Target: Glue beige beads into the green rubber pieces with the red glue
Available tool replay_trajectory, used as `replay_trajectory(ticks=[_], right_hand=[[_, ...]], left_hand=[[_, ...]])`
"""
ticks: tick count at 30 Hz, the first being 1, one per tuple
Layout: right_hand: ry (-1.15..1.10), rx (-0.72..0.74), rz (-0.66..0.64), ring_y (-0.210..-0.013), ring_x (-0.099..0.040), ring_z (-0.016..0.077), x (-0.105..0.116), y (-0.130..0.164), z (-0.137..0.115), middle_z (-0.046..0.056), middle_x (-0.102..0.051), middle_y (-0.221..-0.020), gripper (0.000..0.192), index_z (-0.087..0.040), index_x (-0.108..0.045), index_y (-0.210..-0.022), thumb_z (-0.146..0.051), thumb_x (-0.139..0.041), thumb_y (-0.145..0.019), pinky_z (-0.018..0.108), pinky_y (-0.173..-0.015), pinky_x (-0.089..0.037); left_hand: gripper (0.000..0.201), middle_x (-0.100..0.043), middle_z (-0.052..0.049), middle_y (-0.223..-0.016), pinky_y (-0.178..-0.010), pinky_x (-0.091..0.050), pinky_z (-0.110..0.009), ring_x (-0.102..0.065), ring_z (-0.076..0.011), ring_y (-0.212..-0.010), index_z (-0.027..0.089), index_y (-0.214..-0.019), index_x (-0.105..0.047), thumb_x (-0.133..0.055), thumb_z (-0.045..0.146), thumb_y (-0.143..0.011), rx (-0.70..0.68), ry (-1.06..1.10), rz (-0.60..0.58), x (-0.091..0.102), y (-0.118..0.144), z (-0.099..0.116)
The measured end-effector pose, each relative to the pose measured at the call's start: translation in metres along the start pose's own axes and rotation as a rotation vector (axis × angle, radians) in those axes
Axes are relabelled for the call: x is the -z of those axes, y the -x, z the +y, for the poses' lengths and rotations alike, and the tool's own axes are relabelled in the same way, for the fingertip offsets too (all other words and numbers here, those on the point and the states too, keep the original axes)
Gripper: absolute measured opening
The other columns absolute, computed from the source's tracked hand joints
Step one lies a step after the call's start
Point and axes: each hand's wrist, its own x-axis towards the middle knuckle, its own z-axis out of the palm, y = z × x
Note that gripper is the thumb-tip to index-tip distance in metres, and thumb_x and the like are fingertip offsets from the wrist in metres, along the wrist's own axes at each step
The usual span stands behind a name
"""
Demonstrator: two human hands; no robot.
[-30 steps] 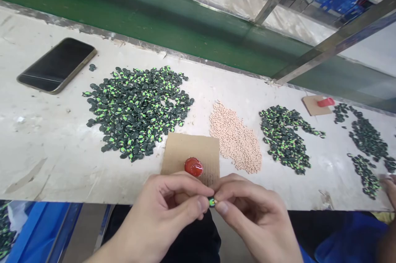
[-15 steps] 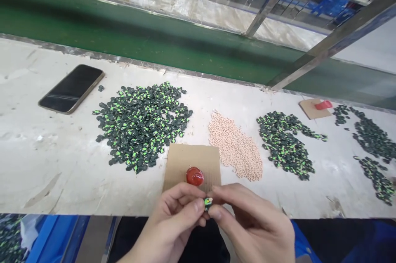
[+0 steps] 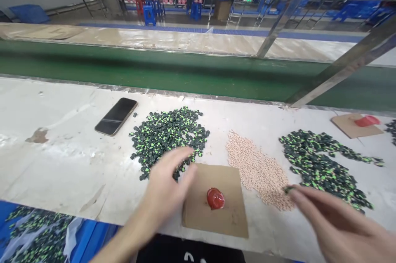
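Note:
My left hand (image 3: 168, 186) reaches over the near edge of the left pile of small black-and-green pieces (image 3: 163, 131). Its thumb and fingers are apart, slightly blurred, and nothing shows between them. In a pinch at its fingertips, my right hand (image 3: 337, 217) has one small black-and-green piece (image 3: 288, 189). That hand hovers between the heap of tiny pale pink beads (image 3: 256, 168) and the right pile of black-and-green pieces (image 3: 324, 168). Between my hands lies a cardboard square (image 3: 216, 226) bearing a blob of glossy red paste (image 3: 215, 198).
A phone (image 3: 116, 116) lies at the left. Another cardboard piece (image 3: 348, 126) with a red item (image 3: 367, 121) sits at the far right. A metal post (image 3: 340, 65) rises at the table's back edge, before a green strip (image 3: 154, 73). Below left is a blue bin (image 3: 89, 242) of pieces.
My hands have parted from a shared hold on a small piece above the cardboard. The left went to the left pile, the right moved right with a piece. The view has tilted up.

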Motion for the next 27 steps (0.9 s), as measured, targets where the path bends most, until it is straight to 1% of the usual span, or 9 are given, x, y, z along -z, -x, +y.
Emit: replay_trajectory(ticks=[1, 3, 6, 10, 13, 17, 21, 24, 27], right_hand=[[0.136, -0.064, 0.060, -0.070, -0.078, 0.0339, 0.007, -0.014, 0.012, 0.009, -0.084, -0.079, 0.023, -0.030, -0.084, -0.077, -0.052, -0.082, -0.071, 0.039, -0.042, -0.058], [0.330, -0.061, 0.169, -0.065, -0.075, 0.0364, 0.018, -0.039, 0.034, 0.011, -0.082, -0.074, 0.029, -0.028, -0.080, -0.067, -0.056, -0.073, -0.071, 0.042, -0.041, -0.053], [0.398, 0.020, 0.190, -0.060, -0.072, 0.0359, 0.025, -0.065, 0.055, 0.013, -0.079, -0.067, 0.041, -0.026, -0.076, -0.063, -0.064, -0.063, -0.072, 0.044, -0.046, -0.051], [0.405, 0.182, 0.185, -0.053, -0.068, 0.0267, 0.021, -0.068, 0.065, 0.013, -0.079, -0.072, 0.053, -0.022, -0.077, -0.072, -0.067, -0.051, -0.084, 0.040, -0.052, -0.053], [0.401, 0.333, 0.128, -0.070, -0.072, 0.0268, 0.009, -0.057, 0.057, 0.015, -0.081, -0.089, 0.045, -0.018, -0.080, -0.088, -0.052, -0.052, -0.095, 0.041, -0.066, -0.058], [0.396, 0.534, -0.096, -0.095, -0.073, 0.0294, -0.017, -0.042, 0.030, 0.012, -0.080, -0.102, 0.035, -0.020, -0.080, -0.100, -0.043, -0.053, -0.098, 0.044, -0.084, -0.060], [0.446, 0.621, -0.206, -0.085, -0.073, 0.0290, -0.038, -0.038, 0.012, 0.012, -0.079, -0.097, 0.029, -0.019, -0.079, -0.100, -0.027, -0.051, -0.099, 0.042, -0.071, -0.060], [0.456, 0.664, -0.213, -0.077, -0.074, 0.0261, -0.046, -0.040, 0.009, 0.012, -0.079, -0.090, 0.034, -0.018, -0.078, -0.090, -0.017, -0.045, -0.098, 0.036, -0.064, -0.060], [0.420, 0.702, -0.184, -0.075, -0.076, 0.0245, -0.049, -0.042, 0.009, 0.011, -0.080, -0.087, 0.036, -0.018, -0.077, -0.085, -0.015, -0.043, -0.097, 0.034, -0.064, -0.060]], left_hand=[[0.032, -0.080, -0.009, -0.113, -0.107, -0.050, -0.058, -0.071, -0.0316, -0.111, 0.022, -0.115, -0.077, -0.054, 0.032, -0.095, -0.004, -0.073, 0.024, 0.009, -0.016, -0.010], [0.035, -0.077, -0.013, -0.119, -0.111, -0.043, -0.063, -0.066, -0.0370, -0.119, 0.019, -0.114, -0.077, -0.054, 0.033, -0.092, -0.015, -0.197, 0.046, 0.022, -0.042, -0.027], [0.037, -0.078, -0.016, -0.114, -0.103, -0.050, -0.060, -0.067, -0.0401, -0.112, 0.017, -0.105, -0.080, -0.053, 0.035, -0.088, -0.042, -0.307, 0.007, 0.029, -0.062, -0.040], [0.038, -0.079, -0.017, -0.102, -0.091, -0.055, -0.058, -0.070, -0.0423, -0.100, 0.018, -0.090, -0.081, -0.049, 0.038, -0.084, -0.060, -0.358, -0.034, 0.028, -0.066, -0.042], [0.036, -0.080, -0.015, -0.100, -0.083, -0.056, -0.054, -0.072, -0.0425, -0.097, 0.021, -0.085, -0.079, -0.049, 0.042, -0.084, -0.057, -0.368, -0.045, 0.028, -0.068, -0.042], [0.033, -0.080, -0.014, -0.100, -0.081, -0.056, -0.051, -0.072, -0.0413, -0.097, 0.024, -0.081, -0.076, -0.049, 0.043, -0.082, -0.036, -0.376, -0.042, 0.029, -0.071, -0.041], [0.030, -0.079, -0.014, -0.096, -0.082, -0.054, -0.051, -0.072, -0.0410, -0.094, 0.025, -0.076, -0.074, -0.050, 0.043, -0.080, -0.012, -0.331, -0.021, 0.027, -0.071, -0.038], [0.028, -0.079, -0.015, -0.095, -0.088, -0.052, -0.053, -0.070, -0.0413, -0.096, 0.024, -0.072, -0.071, -0.051, 0.043, -0.078, 0.006, -0.267, 0.007, 0.024, -0.070, -0.036], [0.025, -0.078, -0.015, -0.095, -0.095, -0.049, -0.053, -0.068, -0.0390, -0.098, 0.024, -0.070, -0.069, -0.052, 0.041, -0.076, 0.034, -0.183, 0.050, 0.024, -0.070, -0.033]])
